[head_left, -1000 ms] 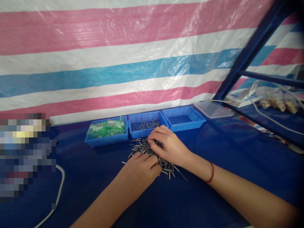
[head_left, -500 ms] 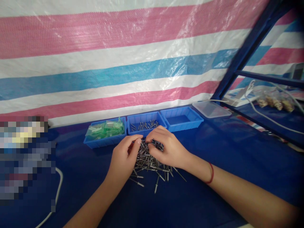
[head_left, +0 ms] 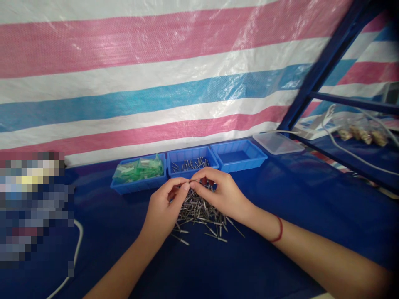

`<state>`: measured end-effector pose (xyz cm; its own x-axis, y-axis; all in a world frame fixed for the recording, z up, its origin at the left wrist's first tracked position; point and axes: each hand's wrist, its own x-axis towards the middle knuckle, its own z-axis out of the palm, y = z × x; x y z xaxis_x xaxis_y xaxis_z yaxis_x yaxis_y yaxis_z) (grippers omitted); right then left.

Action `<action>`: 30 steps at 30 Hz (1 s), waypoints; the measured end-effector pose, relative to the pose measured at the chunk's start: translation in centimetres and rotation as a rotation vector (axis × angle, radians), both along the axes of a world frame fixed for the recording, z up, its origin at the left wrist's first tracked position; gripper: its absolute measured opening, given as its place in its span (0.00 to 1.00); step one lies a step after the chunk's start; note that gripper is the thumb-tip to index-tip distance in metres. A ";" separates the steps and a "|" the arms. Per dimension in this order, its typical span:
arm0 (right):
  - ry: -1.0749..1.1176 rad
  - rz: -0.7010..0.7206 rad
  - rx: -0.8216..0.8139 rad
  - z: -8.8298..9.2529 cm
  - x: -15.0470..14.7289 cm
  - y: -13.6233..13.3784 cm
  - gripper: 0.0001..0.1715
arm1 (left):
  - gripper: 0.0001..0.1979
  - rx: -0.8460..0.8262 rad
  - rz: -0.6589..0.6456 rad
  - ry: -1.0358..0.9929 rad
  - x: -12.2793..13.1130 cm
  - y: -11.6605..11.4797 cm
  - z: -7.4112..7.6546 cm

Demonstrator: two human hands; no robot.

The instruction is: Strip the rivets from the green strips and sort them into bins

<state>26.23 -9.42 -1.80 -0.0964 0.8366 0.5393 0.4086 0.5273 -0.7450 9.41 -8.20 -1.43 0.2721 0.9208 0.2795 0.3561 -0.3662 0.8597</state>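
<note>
A heap of small metal pins (head_left: 199,214) lies on the blue table cover in front of me. My left hand (head_left: 163,209) and my right hand (head_left: 218,193) hover just above the heap, fingertips pinched and meeting over it. Between the two pinches a thin pin seems to be held, though it is too small to be sure. Behind the heap stand three blue bins: one with green packets (head_left: 139,170), one with a few pins (head_left: 190,162), one holding nothing (head_left: 238,154).
A clear plastic lid (head_left: 278,143) lies right of the bins. A dark blue frame (head_left: 324,66) rises at the right, with cables and small bags behind it. A white cable (head_left: 76,249) curves at the left. A striped tarpaulin (head_left: 156,74) closes the back.
My left hand rose from the heap's near side and pinched towards my right hand. The right hand lifted slightly, and the fingertips now meet. A few pins have shifted in the heap.
</note>
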 end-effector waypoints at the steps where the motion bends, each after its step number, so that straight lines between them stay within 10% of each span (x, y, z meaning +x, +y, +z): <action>1: 0.037 -0.002 -0.032 -0.1 0.0 0.0 0.04 | 0.09 0.001 -0.006 -0.010 0.0 0.0 0.0; 30: 0.128 0.121 -0.057 0.4 0.0 -0.4 0.06 | 0.05 0.161 0.016 0.002 0.0 -0.6 0.2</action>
